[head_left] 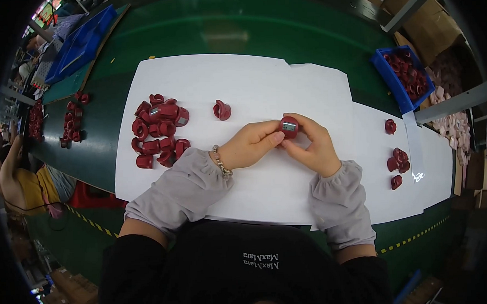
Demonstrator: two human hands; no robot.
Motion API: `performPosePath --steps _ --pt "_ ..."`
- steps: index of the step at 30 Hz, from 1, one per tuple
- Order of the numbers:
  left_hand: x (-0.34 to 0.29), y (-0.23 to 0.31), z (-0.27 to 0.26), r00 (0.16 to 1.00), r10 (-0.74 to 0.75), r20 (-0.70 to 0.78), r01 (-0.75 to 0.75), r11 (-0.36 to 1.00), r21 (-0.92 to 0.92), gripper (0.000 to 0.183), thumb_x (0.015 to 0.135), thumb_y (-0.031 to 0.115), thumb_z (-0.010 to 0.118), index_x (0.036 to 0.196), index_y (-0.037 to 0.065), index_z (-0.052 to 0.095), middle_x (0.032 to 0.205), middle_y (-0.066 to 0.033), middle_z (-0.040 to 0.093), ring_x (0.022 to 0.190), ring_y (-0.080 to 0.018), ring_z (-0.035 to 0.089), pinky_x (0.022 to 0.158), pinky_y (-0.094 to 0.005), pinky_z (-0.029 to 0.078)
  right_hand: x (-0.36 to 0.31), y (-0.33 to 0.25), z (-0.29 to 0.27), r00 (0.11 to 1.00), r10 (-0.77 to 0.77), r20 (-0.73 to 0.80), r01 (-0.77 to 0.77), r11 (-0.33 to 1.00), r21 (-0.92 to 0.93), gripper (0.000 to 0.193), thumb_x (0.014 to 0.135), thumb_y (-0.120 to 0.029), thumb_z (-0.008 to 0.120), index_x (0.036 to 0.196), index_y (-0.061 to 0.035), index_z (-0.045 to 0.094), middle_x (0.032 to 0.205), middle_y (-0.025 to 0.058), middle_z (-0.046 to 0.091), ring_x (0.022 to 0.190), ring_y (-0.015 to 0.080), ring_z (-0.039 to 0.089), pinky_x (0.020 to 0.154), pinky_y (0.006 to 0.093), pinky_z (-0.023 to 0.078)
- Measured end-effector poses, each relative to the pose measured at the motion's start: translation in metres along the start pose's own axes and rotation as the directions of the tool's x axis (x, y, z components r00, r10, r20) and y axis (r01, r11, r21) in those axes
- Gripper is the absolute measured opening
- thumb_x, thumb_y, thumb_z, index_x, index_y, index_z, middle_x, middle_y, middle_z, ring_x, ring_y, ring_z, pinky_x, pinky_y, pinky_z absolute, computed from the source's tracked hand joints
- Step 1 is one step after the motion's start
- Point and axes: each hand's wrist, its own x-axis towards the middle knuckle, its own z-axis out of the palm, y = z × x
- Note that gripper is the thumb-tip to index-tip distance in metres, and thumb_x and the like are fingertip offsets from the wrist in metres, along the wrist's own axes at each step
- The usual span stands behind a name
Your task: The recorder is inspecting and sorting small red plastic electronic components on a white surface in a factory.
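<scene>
Between my two hands, over the white paper (262,86), is a small, rounded dark-red plastic housing with a grey rectangular window (289,126). My left hand (248,145) grips its left side with thumb and fingers. My right hand (316,146) closes on its right side, fingers behind and thumb below. Up and left of the hands, a single red curved housing (222,110) rests with its hollow side showing. Farther left lies a heap of similar red housings (158,129), some with grey windows.
Right of my hands, several red housings (398,160) lie on the paper. Beyond them stands a blue bin (381,72) full of red parts, beside a grey post (453,103) and pale pink pieces (453,124). At far left, more red parts (72,122) lie near another person's arm (9,165).
</scene>
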Motion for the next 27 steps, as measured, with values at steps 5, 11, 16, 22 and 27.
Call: performPosePath --steps 5,11,16,22,27 --pt "0.0007 0.0014 -0.0002 1.0 -0.019 0.006 0.019 0.999 -0.039 0.032 0.099 0.016 0.043 0.123 -0.005 0.049 0.111 -0.0079 0.057 0.103 -0.0139 0.054 0.091 -0.0284 0.044 0.0007 0.0002 -0.0003 1.0 0.001 -0.005 -0.001 1.0 -0.024 0.039 0.074 -0.002 0.067 0.111 0.0022 0.056 0.097 0.0102 0.065 0.09 0.0186 0.064 0.082 0.0288 0.051" --pt "0.0036 0.0041 0.0028 0.999 -0.031 -0.013 0.031 0.999 0.009 0.03 0.098 0.013 0.041 0.121 -0.005 0.051 0.111 -0.0084 0.058 0.103 -0.0136 0.054 0.091 -0.0281 0.043 0.0 0.0003 -0.0017 0.998 -0.02 -0.051 0.02 1.0 -0.006 0.036 0.074 -0.005 0.069 0.108 0.0004 0.058 0.095 0.011 0.064 0.081 0.018 0.063 0.073 0.0275 0.051" --pt "-0.0009 0.0078 0.0018 0.999 -0.05 -0.019 0.051 0.998 0.037 0.029 0.097 0.011 0.041 0.119 -0.005 0.052 0.111 -0.0088 0.059 0.102 -0.0141 0.055 0.091 -0.0286 0.044 -0.0003 -0.0011 -0.001 1.0 0.002 -0.006 -0.002 1.0 0.024 0.039 0.074 -0.004 0.069 0.11 0.0002 0.057 0.098 0.011 0.064 0.087 0.0185 0.063 0.077 0.0283 0.051" --pt "-0.0013 0.0075 0.005 0.997 -0.048 -0.066 0.048 0.999 0.001 0.028 0.097 0.013 0.044 0.118 -0.003 0.053 0.105 -0.0073 0.06 0.094 -0.0131 0.058 0.085 -0.0276 0.048 -0.0011 -0.004 -0.002 0.997 0.071 0.032 -0.072 0.996 0.053 0.037 0.075 -0.004 0.069 0.11 0.0006 0.057 0.1 0.0106 0.064 0.091 0.0182 0.063 0.081 0.029 0.051" --pt "0.0013 0.0081 0.0057 0.999 -0.024 -0.041 0.023 1.0 -0.008 0.029 0.097 0.013 0.043 0.121 -0.003 0.051 0.107 -0.0077 0.06 0.096 -0.0134 0.057 0.086 -0.028 0.047 -0.0003 -0.006 0.0003 0.998 0.066 0.013 -0.067 0.99 0.124 0.036 0.077 -0.01 0.067 0.109 0.0003 0.057 0.099 0.0127 0.063 0.085 0.0203 0.063 0.077 0.0288 0.052"
